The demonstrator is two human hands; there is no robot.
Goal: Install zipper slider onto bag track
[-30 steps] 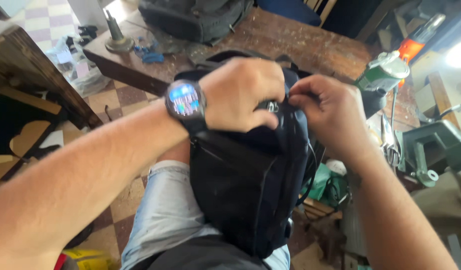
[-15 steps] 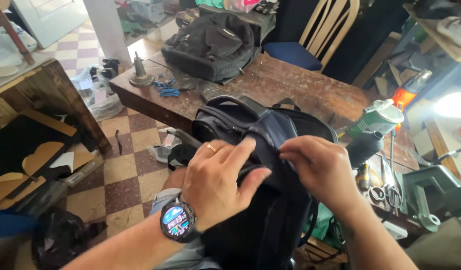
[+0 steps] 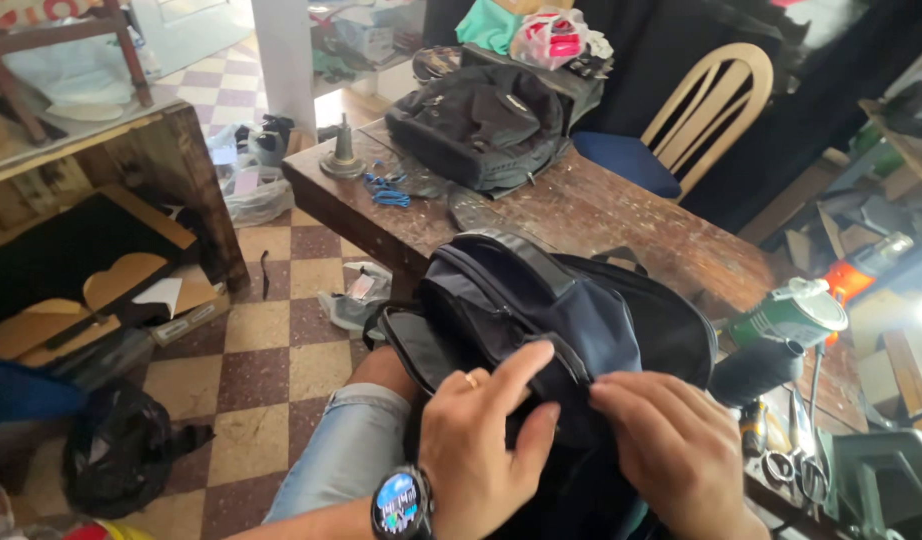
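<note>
Backpack (image 3: 541,310): navy, on the lap, at 12 o'clock from both hands.
Left hand (image 3: 486,440): fingers spread flat on it.
Right hand (image 3: 671,450): fingertips pressing its seam, grasping nothing.

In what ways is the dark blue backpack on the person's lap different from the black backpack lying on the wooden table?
The dark blue backpack rests on the person's lap, under the left hand and right hand; the black backpack lies untouched on the wooden table. The blue one stands roughly upright, while the black one lies slumped and flat. Their colours differ: navy against black. Both are soft fabric bags with zippers.
</note>
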